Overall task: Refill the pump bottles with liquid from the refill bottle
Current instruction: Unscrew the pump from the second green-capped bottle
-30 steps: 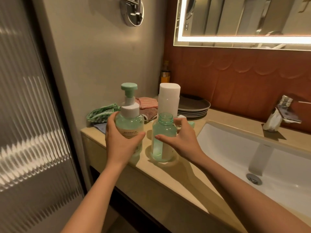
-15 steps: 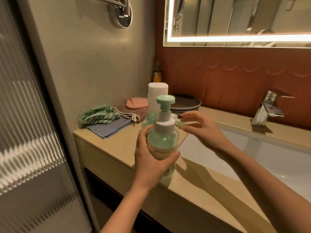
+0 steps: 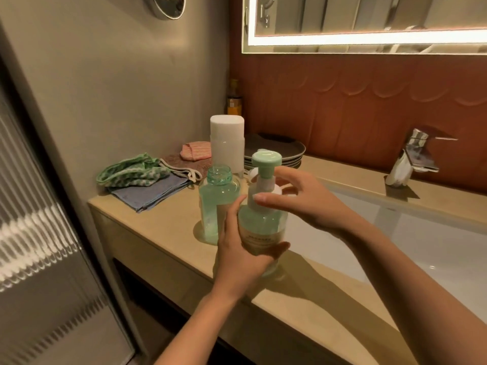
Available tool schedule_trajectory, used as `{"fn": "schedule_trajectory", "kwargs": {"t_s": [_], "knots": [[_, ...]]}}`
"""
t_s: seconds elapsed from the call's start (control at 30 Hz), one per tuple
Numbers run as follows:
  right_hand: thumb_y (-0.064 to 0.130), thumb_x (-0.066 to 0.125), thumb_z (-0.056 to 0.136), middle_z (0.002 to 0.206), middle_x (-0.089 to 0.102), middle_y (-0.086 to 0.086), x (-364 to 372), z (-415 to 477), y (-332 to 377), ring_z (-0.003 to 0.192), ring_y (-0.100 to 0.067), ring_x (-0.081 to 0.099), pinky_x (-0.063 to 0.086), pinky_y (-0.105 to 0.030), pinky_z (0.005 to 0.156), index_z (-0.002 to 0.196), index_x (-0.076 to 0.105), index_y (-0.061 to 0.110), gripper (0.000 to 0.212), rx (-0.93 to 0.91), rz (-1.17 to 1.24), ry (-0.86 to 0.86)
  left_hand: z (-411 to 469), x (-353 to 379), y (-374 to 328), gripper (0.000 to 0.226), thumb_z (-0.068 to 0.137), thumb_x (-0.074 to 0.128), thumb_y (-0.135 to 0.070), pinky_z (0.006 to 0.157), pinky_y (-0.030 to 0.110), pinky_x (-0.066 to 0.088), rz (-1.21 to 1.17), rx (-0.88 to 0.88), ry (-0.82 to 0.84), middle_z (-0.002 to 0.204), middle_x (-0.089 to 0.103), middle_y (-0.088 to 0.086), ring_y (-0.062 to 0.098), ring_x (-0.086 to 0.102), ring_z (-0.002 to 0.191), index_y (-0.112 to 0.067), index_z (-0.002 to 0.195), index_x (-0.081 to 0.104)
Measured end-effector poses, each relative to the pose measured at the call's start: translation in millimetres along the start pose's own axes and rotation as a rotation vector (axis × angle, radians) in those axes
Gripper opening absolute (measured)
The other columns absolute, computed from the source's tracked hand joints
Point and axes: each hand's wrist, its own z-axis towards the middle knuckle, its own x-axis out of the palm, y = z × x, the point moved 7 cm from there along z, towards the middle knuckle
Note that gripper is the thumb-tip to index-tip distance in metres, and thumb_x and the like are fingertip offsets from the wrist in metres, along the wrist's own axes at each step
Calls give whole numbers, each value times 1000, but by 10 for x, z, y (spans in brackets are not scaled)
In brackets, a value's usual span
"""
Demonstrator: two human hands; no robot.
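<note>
The left hand [image 3: 237, 248] wraps its fingers and thumb round the body of the pump bottle [image 3: 261, 225], holding it upright at the counter's [image 3: 163, 225] front edge beside the sink [image 3: 421, 246]; whether its base rests there cannot be told. The right hand [image 3: 303, 204] curls thumb and fingers round the bottle's white collar [image 3: 266, 187], under the green pump head. Just behind, an open bottle [image 3: 217, 204] stands on the counter, with the white refill bottle [image 3: 227, 143] behind it, cloths [image 3: 147, 185] to the left and plates [image 3: 276, 151] to the right.
</note>
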Motion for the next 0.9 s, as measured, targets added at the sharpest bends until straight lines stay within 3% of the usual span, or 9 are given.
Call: {"fn": "schedule_trajectory", "kwargs": {"t_s": [0.13, 0.3, 0.37, 0.43, 0.57, 0.7, 0.8, 0.9], "knots": [[54, 77, 59, 95, 59, 23, -2, 39, 58, 87, 17, 52, 38, 1, 66, 91, 55, 42, 42, -65, -14, -112, 9, 39, 49, 107, 44, 84, -54, 98, 40, 47, 33, -37, 38, 136, 45, -12, 7, 45, 125, -59, 129, 19], [57, 71, 47, 86, 51, 29, -34, 11, 116, 80, 28, 45, 35, 4, 63, 89, 45, 47, 51, -78, -84, -199, 9, 30, 111, 113, 40, 85, -59, 92, 36, 51, 93, -64, 14, 127, 53, -16, 1, 51, 116, -46, 133, 23], [61, 72, 45, 88, 53, 27, -18, 0, 93, 86, 21, 49, 40, 0, 65, 96, 47, 45, 59, -80, -139, -207, -2, 21, 135, 114, 37, 82, -64, 89, 38, 53, 119, -80, 1, 123, 56, -13, 7, 54, 114, -43, 134, 25], [60, 77, 49, 94, 59, 20, -20, -10, 50, 91, 5, 55, 47, -10, 68, 106, 54, 32, 68, -71, -171, -233, -6, 13, 150, 111, 36, 80, -67, 85, 40, 54, 149, -91, -14, 117, 59, -12, 10, 57, 109, -41, 131, 29], [49, 82, 54, 94, 63, 11, -55, -7, 10, 89, -3, 57, 49, -22, 72, 107, 59, 24, 63, -67, -168, -256, -13, -2, 164, 97, 36, 77, -70, 77, 39, 55, 213, -113, -44, 104, 62, -13, 11, 60, 99, -38, 120, 39], [40, 89, 51, 109, 67, 7, -23, 59, -124, 106, -8, 61, 52, -33, 91, 113, 59, 23, 71, -48, 68, -25, -16, -12, 201, 85, 35, 76, -68, 76, 41, 54, 205, -148, -23, 99, 62, -13, 12, 60, 97, -36, 107, 44], [12, 74, 69, 112, 68, 9, 66, 28, -134, 110, -9, 61, 50, -24, 88, 114, 59, 23, 49, -42, 301, 204, -20, 10, 251, 89, 33, 73, -69, 85, 41, 53, 230, -180, -3, 106, 59, -10, 13, 56, 104, -34, 110, 42], [17, 68, 74, 123, 60, 17, 97, 6, -94, 116, -3, 55, 49, -19, 89, 123, 50, 32, 55, -52, 259, 244, -25, 14, 244, 89, 36, 75, -69, 85, 37, 53, 205, -169, -6, 108, 59, -9, 11, 57, 104, -35, 111, 41]]}}
